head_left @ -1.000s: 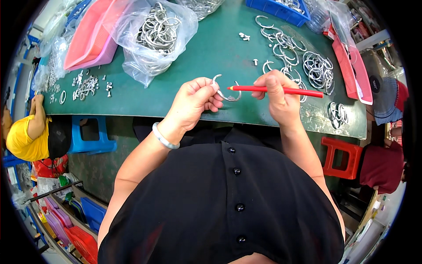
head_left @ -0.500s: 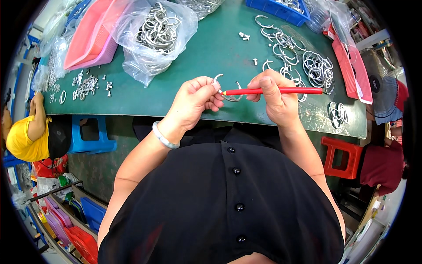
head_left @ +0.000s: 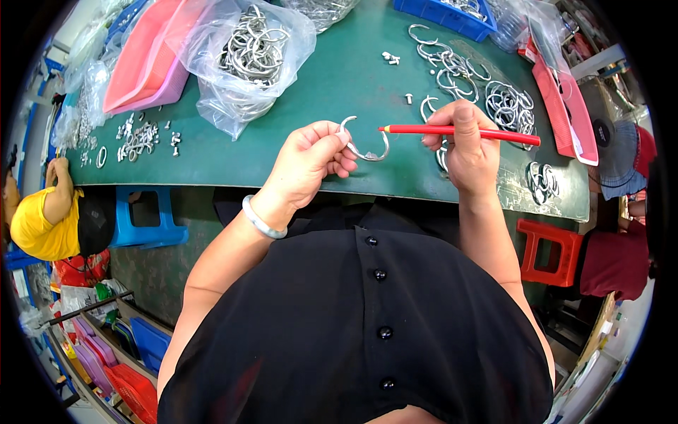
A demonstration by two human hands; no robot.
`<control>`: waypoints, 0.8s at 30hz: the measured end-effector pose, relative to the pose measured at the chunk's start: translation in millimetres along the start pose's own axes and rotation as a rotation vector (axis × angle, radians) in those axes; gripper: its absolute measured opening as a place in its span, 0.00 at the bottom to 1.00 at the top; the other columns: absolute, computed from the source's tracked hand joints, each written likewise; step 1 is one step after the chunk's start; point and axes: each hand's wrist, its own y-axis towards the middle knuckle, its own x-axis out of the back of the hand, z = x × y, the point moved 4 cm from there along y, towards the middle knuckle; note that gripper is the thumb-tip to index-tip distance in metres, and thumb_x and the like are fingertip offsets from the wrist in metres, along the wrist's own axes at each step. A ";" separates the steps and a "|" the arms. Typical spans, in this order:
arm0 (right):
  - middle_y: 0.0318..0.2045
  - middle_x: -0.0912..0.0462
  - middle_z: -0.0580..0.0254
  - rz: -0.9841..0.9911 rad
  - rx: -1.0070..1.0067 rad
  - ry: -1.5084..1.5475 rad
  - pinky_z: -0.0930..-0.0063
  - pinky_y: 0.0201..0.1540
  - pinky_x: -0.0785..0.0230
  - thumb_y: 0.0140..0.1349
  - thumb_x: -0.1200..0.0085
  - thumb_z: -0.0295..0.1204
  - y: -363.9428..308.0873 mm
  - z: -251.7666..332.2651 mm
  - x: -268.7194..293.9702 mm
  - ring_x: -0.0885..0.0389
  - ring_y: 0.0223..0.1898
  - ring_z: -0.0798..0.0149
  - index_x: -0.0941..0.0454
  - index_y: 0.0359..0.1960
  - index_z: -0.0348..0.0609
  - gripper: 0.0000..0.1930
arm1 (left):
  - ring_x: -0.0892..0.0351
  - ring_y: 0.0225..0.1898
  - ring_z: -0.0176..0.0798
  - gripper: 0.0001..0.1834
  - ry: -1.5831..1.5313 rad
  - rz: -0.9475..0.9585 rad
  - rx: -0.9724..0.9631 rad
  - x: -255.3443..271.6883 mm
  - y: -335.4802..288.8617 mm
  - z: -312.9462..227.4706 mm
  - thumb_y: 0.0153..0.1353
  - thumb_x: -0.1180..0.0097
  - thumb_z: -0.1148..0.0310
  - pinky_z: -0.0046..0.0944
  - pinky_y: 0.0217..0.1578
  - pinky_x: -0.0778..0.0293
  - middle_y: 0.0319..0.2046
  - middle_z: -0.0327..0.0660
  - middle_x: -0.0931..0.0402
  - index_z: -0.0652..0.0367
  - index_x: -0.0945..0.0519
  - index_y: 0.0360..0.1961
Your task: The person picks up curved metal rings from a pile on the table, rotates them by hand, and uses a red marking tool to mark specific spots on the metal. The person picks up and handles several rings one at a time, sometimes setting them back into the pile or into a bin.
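Pinched at one end by my left hand [head_left: 307,162], a silver open metal ring [head_left: 371,157] curves in a C shape above the table's near edge. My right hand [head_left: 473,159] grips a red pencil [head_left: 417,130] lying nearly level, its tip pointing left. That tip sits near the ring's free right end; I cannot tell whether they touch. Beyond my right hand, several similar open rings [head_left: 452,81] lie loosely chained, and a denser pile of rings [head_left: 510,106] is beside them.
The green table [head_left: 339,85] holds a plastic bag of rings [head_left: 254,49], pink baskets [head_left: 145,63], small metal fittings [head_left: 138,141], a blue bin [head_left: 452,15] and a pink tray [head_left: 561,109]. A red stool [head_left: 549,252] stands right. A person in yellow [head_left: 46,222] sits left.
My right hand has drawn the pencil right and slightly up, away from my left fingers and toward the ring's other end. The left hand keeps its hold, almost still.
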 end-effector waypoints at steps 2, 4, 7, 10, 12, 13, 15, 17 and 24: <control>0.18 0.26 0.63 -0.026 0.010 0.007 0.82 0.22 0.36 0.63 0.59 0.42 -0.5 0.8 4.5 0.27 0.19 0.73 0.27 0.23 0.35 0.21 | 0.27 0.22 0.28 0.07 -0.023 0.011 -0.020 0.2 -1.2 -1.3 0.59 0.52 0.69 0.26 0.24 0.32 0.23 0.37 0.26 0.60 0.27 0.28; 0.18 0.27 0.62 -0.081 0.003 -0.004 0.82 0.21 0.37 0.64 0.62 0.42 -1.4 1.0 11.2 0.28 0.18 0.72 0.27 0.23 0.35 0.22 | 0.27 0.23 0.28 0.06 -0.013 0.019 -0.037 1.3 -1.7 -3.1 0.59 0.52 0.69 0.26 0.25 0.32 0.24 0.37 0.26 0.60 0.27 0.29; 0.17 0.27 0.62 -0.123 -0.034 0.046 0.82 0.21 0.37 0.65 0.63 0.42 -2.9 -1.0 18.5 0.29 0.18 0.72 0.28 0.22 0.35 0.23 | 0.27 0.23 0.28 0.06 0.004 0.030 -0.067 1.8 -2.4 -5.9 0.59 0.53 0.69 0.26 0.25 0.31 0.25 0.38 0.26 0.60 0.27 0.30; 0.17 0.27 0.61 -0.118 -0.042 0.066 0.82 0.21 0.38 0.65 0.64 0.42 -4.5 -2.4 21.1 0.29 0.18 0.72 0.28 0.22 0.35 0.23 | 0.27 0.24 0.28 0.06 0.008 0.040 -0.091 2.3 -3.4 -8.9 0.59 0.53 0.69 0.27 0.26 0.31 0.26 0.38 0.26 0.60 0.28 0.31; 0.16 0.28 0.61 -0.111 -0.053 0.075 0.81 0.20 0.39 0.65 0.64 0.42 -6.3 -2.5 22.1 0.30 0.17 0.72 0.28 0.22 0.35 0.23 | 0.27 0.24 0.28 0.06 0.004 0.047 -0.101 2.8 -4.0 -9.9 0.60 0.54 0.69 0.27 0.26 0.31 0.26 0.38 0.26 0.60 0.28 0.31; 0.16 0.28 0.61 -0.112 -0.051 0.074 0.81 0.20 0.39 0.65 0.64 0.42 -7.1 -2.1 22.4 0.30 0.17 0.72 0.28 0.22 0.35 0.23 | 0.27 0.25 0.29 0.06 -0.003 0.054 -0.114 3.3 -4.5 -10.6 0.60 0.54 0.69 0.27 0.27 0.31 0.27 0.38 0.26 0.59 0.28 0.31; 0.16 0.28 0.61 -0.104 -0.070 0.105 0.81 0.21 0.39 0.65 0.65 0.41 -8.2 -2.7 22.8 0.31 0.17 0.72 0.28 0.21 0.34 0.23 | 0.27 0.25 0.29 0.06 -0.008 0.063 -0.127 4.1 -5.1 -11.2 0.60 0.54 0.69 0.27 0.27 0.31 0.28 0.38 0.26 0.59 0.28 0.32; 0.15 0.28 0.61 -0.088 -0.062 0.100 0.81 0.21 0.39 0.65 0.65 0.42 -8.7 -3.3 24.3 0.31 0.17 0.72 0.28 0.21 0.34 0.24 | 0.26 0.26 0.28 0.06 -0.064 0.065 -0.141 5.5 -5.5 -11.6 0.61 0.55 0.70 0.26 0.27 0.30 0.27 0.38 0.26 0.61 0.28 0.31; 0.19 0.27 0.58 -0.090 -0.080 0.172 0.79 0.24 0.36 0.66 0.67 0.43 -9.0 -5.7 24.3 0.29 0.20 0.70 0.29 0.21 0.34 0.25 | 0.28 0.27 0.29 0.06 -0.037 0.107 -0.183 6.2 -6.1 -15.6 0.61 0.55 0.69 0.28 0.29 0.31 0.30 0.40 0.27 0.59 0.29 0.33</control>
